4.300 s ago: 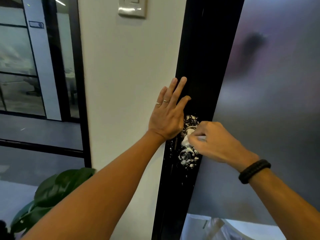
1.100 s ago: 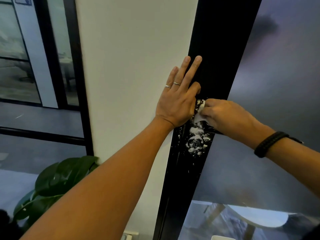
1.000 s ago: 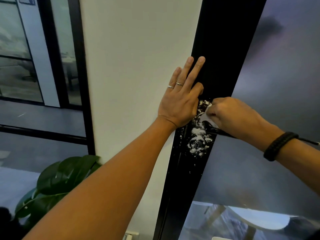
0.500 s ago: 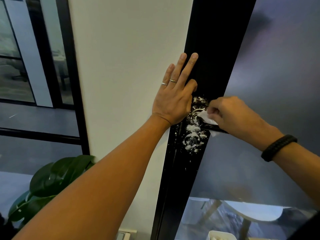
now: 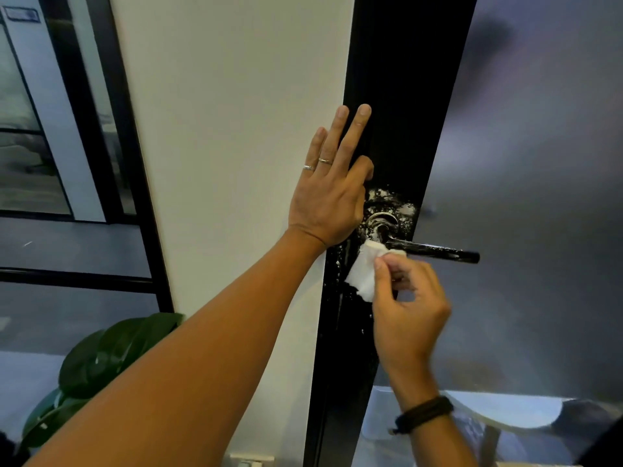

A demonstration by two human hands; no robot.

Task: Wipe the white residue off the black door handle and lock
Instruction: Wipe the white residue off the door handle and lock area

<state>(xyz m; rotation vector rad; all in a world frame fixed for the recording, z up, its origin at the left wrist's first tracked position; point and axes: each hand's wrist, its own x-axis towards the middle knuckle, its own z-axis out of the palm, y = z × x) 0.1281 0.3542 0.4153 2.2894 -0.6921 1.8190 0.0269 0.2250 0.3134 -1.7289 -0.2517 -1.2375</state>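
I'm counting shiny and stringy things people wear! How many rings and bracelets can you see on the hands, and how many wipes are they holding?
Rings: 2, both on the left hand
Bracelets: 1, on the right wrist
Wipes: 1, pinched by the right hand
Total: 4

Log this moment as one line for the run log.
left hand flat on wall | right hand pinches wipe below handle | residue remains
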